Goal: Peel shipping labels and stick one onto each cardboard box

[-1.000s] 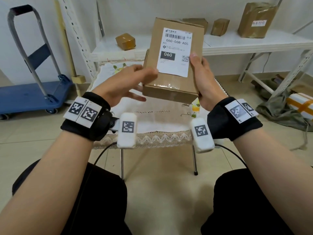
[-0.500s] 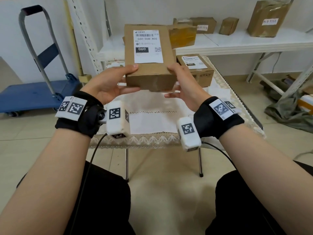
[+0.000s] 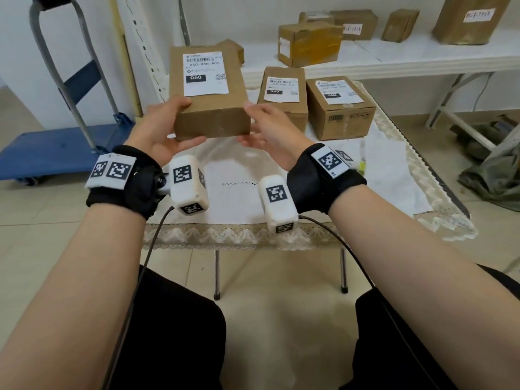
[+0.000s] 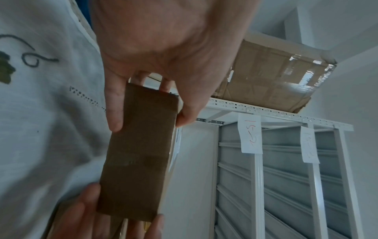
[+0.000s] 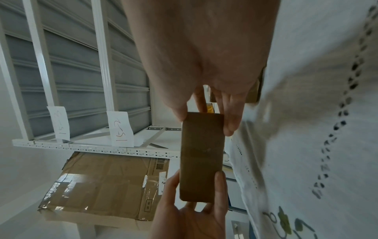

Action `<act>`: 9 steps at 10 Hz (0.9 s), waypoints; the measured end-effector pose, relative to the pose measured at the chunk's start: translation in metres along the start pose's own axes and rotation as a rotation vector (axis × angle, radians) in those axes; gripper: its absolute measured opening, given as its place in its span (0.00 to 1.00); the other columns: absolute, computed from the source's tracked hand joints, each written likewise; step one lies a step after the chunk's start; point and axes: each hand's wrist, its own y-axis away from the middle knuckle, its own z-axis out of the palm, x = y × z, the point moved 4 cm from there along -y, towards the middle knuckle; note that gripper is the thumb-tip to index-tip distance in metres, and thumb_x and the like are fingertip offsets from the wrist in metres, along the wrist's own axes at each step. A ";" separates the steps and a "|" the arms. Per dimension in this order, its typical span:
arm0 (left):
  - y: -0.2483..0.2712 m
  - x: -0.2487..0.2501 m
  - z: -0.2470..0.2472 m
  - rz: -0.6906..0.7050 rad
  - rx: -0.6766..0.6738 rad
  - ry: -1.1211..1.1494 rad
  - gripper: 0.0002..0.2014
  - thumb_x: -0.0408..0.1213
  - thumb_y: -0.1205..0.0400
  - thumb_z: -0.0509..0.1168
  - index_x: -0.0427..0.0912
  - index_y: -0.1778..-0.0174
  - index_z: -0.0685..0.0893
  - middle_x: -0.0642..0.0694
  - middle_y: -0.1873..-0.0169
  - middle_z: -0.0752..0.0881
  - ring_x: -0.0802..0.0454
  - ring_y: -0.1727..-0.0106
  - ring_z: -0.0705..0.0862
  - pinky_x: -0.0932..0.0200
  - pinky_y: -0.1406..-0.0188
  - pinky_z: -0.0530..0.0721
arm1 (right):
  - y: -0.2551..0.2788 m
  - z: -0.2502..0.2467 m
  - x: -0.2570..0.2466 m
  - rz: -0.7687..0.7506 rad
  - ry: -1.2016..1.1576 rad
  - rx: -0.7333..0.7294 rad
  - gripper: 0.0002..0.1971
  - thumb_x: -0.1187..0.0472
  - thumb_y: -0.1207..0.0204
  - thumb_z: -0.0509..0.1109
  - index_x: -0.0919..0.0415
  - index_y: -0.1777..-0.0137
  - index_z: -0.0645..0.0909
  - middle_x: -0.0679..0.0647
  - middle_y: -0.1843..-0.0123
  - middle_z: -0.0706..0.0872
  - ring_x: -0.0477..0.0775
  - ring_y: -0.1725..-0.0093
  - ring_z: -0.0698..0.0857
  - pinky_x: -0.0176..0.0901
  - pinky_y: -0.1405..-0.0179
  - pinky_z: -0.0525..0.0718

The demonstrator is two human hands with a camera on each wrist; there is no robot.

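A brown cardboard box with a white shipping label on its top face hangs just above the cloth-covered table. My left hand grips its near left corner, thumb on top and fingers underneath. My right hand grips the near right corner the same way. In the left wrist view the box shows its near end between thumb and fingers; the right wrist view shows the box pinched likewise. Two labelled boxes stand on the table to the right.
A white shelf behind the table carries several more cardboard boxes, some labelled. A blue platform trolley stands at the left. A green bag lies on the floor at the right. My knees are under the table's lace front edge.
The box has gone from tilted upright, label facing me, to lying flat and lower over the table's left side. Both hands shifted to its near corners.
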 end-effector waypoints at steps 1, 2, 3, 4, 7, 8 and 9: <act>-0.009 -0.001 -0.003 -0.019 0.033 -0.041 0.07 0.42 0.15 0.71 0.48 0.46 0.79 0.42 0.40 0.79 0.41 0.37 0.84 0.51 0.59 0.94 | -0.009 0.005 0.007 0.035 -0.030 -0.023 0.13 0.52 0.09 0.63 0.60 0.33 0.77 0.66 0.29 0.85 0.61 0.50 0.87 0.44 0.48 0.90; -0.021 -0.007 -0.004 -0.051 0.061 -0.061 0.08 0.41 0.15 0.70 0.46 0.45 0.78 0.40 0.39 0.80 0.39 0.37 0.85 0.51 0.59 0.94 | -0.013 0.008 0.013 0.085 -0.013 -0.046 0.21 0.52 0.09 0.62 0.63 0.23 0.76 0.61 0.27 0.85 0.58 0.46 0.89 0.42 0.41 0.87; -0.032 -0.015 -0.002 -0.086 0.071 -0.085 0.12 0.40 0.15 0.70 0.45 0.41 0.76 0.40 0.36 0.79 0.37 0.35 0.83 0.51 0.62 0.94 | -0.014 0.009 0.016 0.116 0.019 -0.043 0.29 0.50 0.10 0.64 0.64 0.15 0.66 0.56 0.18 0.75 0.59 0.33 0.88 0.43 0.32 0.85; -0.043 -0.022 0.001 -0.086 0.083 -0.103 0.13 0.39 0.13 0.68 0.45 0.36 0.74 0.42 0.35 0.77 0.39 0.32 0.81 0.51 0.57 0.94 | -0.014 0.007 0.017 0.117 0.034 -0.030 0.33 0.51 0.10 0.65 0.64 0.11 0.58 0.57 0.12 0.66 0.58 0.27 0.83 0.48 0.21 0.78; -0.059 -0.036 0.007 -0.072 0.089 -0.120 0.23 0.37 0.13 0.66 0.46 0.21 0.73 0.44 0.32 0.81 0.45 0.37 0.83 0.47 0.43 0.90 | -0.012 0.004 0.021 0.114 0.043 0.010 0.32 0.56 0.11 0.67 0.67 0.12 0.59 0.60 0.14 0.68 0.58 0.21 0.78 0.50 0.19 0.76; -0.062 -0.030 0.003 0.026 0.198 -0.159 0.29 0.42 0.15 0.68 0.49 0.17 0.69 0.45 0.23 0.73 0.46 0.27 0.76 0.52 0.30 0.79 | -0.012 -0.003 0.020 0.125 0.002 0.000 0.29 0.58 0.11 0.67 0.66 0.14 0.65 0.60 0.17 0.70 0.59 0.28 0.84 0.48 0.25 0.82; -0.060 -0.015 -0.001 0.204 0.306 -0.130 0.24 0.42 0.17 0.68 0.50 0.24 0.75 0.48 0.27 0.76 0.56 0.38 0.79 0.66 0.48 0.77 | -0.012 -0.013 0.022 0.105 -0.044 0.017 0.22 0.58 0.12 0.68 0.65 0.22 0.75 0.67 0.23 0.78 0.62 0.33 0.89 0.49 0.31 0.87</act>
